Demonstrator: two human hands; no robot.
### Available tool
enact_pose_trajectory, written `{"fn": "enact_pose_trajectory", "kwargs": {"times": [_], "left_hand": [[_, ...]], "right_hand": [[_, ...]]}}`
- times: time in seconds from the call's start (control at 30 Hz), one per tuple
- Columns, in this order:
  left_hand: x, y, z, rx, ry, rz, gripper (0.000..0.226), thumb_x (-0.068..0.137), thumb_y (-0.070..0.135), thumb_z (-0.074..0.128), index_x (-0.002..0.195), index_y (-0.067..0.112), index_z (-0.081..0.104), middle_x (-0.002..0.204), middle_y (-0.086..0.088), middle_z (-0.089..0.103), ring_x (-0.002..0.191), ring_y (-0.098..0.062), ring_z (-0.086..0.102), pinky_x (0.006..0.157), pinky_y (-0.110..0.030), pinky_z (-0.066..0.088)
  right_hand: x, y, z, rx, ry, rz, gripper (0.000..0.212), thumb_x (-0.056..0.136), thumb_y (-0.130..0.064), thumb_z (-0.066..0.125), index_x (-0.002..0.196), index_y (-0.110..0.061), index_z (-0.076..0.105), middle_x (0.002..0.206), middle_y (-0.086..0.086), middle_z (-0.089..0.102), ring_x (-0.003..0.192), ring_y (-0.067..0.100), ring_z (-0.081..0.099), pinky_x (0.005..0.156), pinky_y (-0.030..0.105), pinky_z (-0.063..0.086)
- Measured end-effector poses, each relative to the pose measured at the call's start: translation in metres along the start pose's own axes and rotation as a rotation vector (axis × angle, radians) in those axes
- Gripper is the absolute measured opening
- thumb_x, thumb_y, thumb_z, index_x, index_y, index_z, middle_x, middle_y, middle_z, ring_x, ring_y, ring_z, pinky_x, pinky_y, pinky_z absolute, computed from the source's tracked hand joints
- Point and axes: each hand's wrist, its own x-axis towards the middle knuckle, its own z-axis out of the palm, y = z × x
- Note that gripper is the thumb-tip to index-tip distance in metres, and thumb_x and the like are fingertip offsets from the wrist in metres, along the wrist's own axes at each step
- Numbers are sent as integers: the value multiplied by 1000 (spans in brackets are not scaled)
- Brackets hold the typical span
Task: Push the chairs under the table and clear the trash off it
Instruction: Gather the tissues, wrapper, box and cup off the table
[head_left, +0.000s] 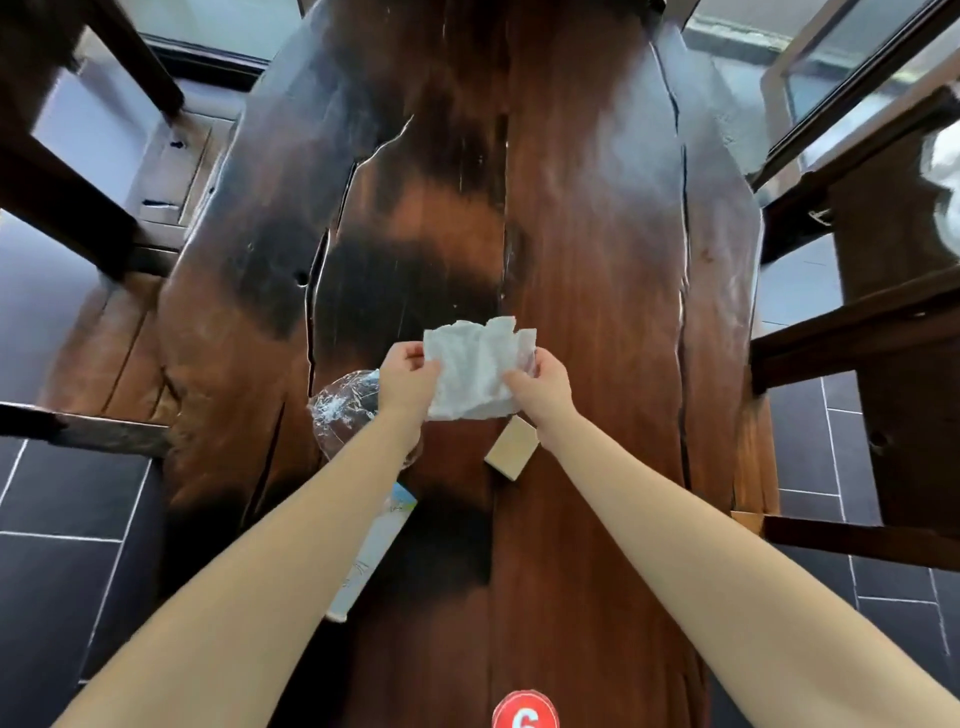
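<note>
Standing at the left edge of the frame, a dark wooden chair (78, 156) is beside the long reddish-brown slab worktop (597, 234), over a dark tiled floor (57, 519). Left of centre, a crumpled clear plastic wrap (337, 410) lies on the worktop, partly hidden under the left forearm. Below it a flat pale printed packet (374, 551) lies along the same arm. At the centre, the left grip (410, 376) pinches the left border of a crumpled white paper tissue (472, 369). The tissue is spread between both grips and appears lifted off the wood. The right grip (545, 382) grasps its right border with curled fingers. Just below that wrist a small tan cardboard box (511, 453) rests on the worktop. At the bottom edge a red round sticker (524, 712) shows. At the right, a second dark wooden chair (883, 338) stands off the worktop's edge, well apart from the tissue.
</note>
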Motion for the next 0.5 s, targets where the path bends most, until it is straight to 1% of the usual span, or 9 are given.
{"fn": "enact_pose_trajectory", "kwargs": {"times": [0.07, 0.1, 0.17, 0.23, 0.3, 0.37, 0.43, 0.47, 0.5], "left_hand": [[26, 1, 7, 69, -38, -80, 35, 91, 15, 55, 125, 12, 48, 117, -4, 55, 108, -20, 53, 94, -37, 50], [36, 0, 12, 125, -62, -112, 39, 91, 20, 55, 129, 12, 46, 123, -7, 54, 111, -23, 53, 94, -37, 50], [47, 3, 21, 220, -64, -143, 47, 92, 23, 55, 135, 10, 41, 133, -12, 46, 116, -27, 50, 87, -32, 45], [49, 4, 30, 187, -58, -160, 55, 91, 22, 54, 140, 9, 33, 136, -12, 41, 119, -28, 47, 85, -32, 41], [43, 5, 37, 65, -104, -221, 56, 91, 22, 54, 141, 11, 31, 132, -11, 46, 116, -27, 51, 88, -34, 47], [33, 2, 41, 7, -126, -287, 52, 90, 22, 55, 137, 10, 36, 126, -14, 53, 109, -28, 57, 85, -37, 52], [20, -2, 43, 72, -144, -344, 50, 89, 24, 58, 131, 4, 41, 119, -16, 56, 102, -28, 60, 83, -38, 53], [9, -2, 41, 96, -151, -354, 48, 88, 27, 60, 127, 4, 43, 114, -14, 56, 95, -26, 61, 80, -36, 53], [-1, -5, 38, 69, -162, -356, 45, 86, 30, 62, 123, 8, 46, 111, -12, 57, 89, -22, 61, 77, -34, 53]], "right_hand": [[17, -2, 8, -113, -22, -9, 35, 92, -21, 60, 125, -16, 49, 111, 0, 57, 101, 18, 59, 80, 27, 52], [24, -2, 14, -192, -37, -26, 36, 92, -19, 59, 126, -13, 48, 111, 1, 56, 101, 17, 57, 82, 28, 52], [34, -2, 24, -308, -16, -35, 37, 94, -16, 56, 130, -11, 46, 115, -1, 52, 101, 16, 54, 89, 31, 51], [39, 2, 32, -275, 40, 24, 48, 93, -14, 57, 137, -13, 38, 127, 0, 47, 101, 16, 52, 87, 30, 52], [35, 6, 36, -174, 15, 99, 53, 90, -13, 59, 138, -12, 34, 129, 6, 48, 104, 21, 55, 86, 31, 52], [26, 11, 34, -170, -58, 124, 49, 90, -17, 61, 133, -13, 40, 124, 10, 56, 104, 23, 60, 88, 33, 54], [11, 13, 28, -197, -125, 77, 42, 90, -24, 62, 129, -17, 46, 118, 6, 60, 101, 20, 62, 82, 31, 56], [2, 13, 24, -175, -146, 38, 39, 90, -27, 62, 126, -19, 49, 115, 4, 61, 101, 19, 62, 80, 28, 56], [-7, 13, 18, -140, -164, 11, 35, 90, -28, 62, 123, -20, 51, 113, 3, 62, 101, 18, 62, 79, 27, 55]]}}
